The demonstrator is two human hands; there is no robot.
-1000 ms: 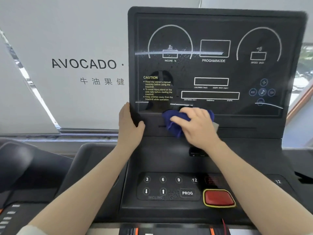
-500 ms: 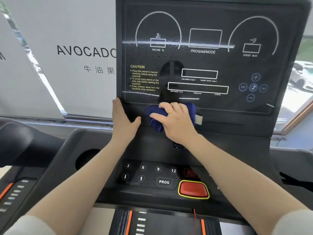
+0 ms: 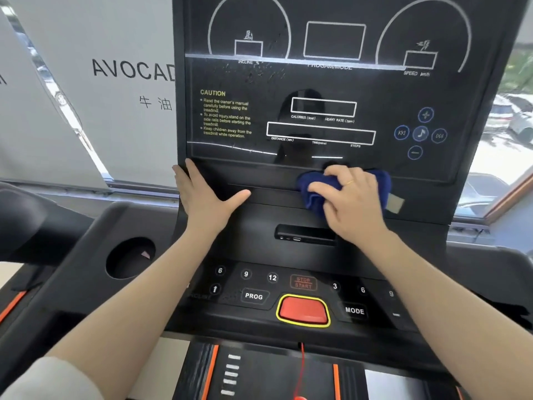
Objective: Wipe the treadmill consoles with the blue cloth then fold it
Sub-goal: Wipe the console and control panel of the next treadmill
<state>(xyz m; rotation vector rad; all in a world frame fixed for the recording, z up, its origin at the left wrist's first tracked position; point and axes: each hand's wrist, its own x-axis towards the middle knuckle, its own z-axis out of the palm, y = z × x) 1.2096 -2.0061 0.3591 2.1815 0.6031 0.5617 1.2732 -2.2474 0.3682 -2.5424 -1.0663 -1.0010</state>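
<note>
Cloth: our right hand (image 3: 353,202) holds the bunched blue cloth (image 3: 314,187) against the ledge just under the console (image 3: 331,82) screen, right of the middle; a second ago we had it nearer the left hand, so the stroke has travelled rightward along the ledge
Right hand: fingers curled over the cloth and gripping it, palm pressing it to the plastic; a tan tag (image 3: 395,204) sticks out at the right
Left hand: our left hand (image 3: 202,194) lies flat with fingers straight and thumb spread on the left end of the same ledge, holding nothing, apparently bracing; it sits about where it did before
View: we now stand closer and look lower, so the red button (image 3: 302,310) and the cup hole (image 3: 129,256) show larger
What it means: we judge the ledge wipe about half covered, with its right end still to do
Remaining: smudges still show near the incline box on the screen, and the folding is not begun
</note>
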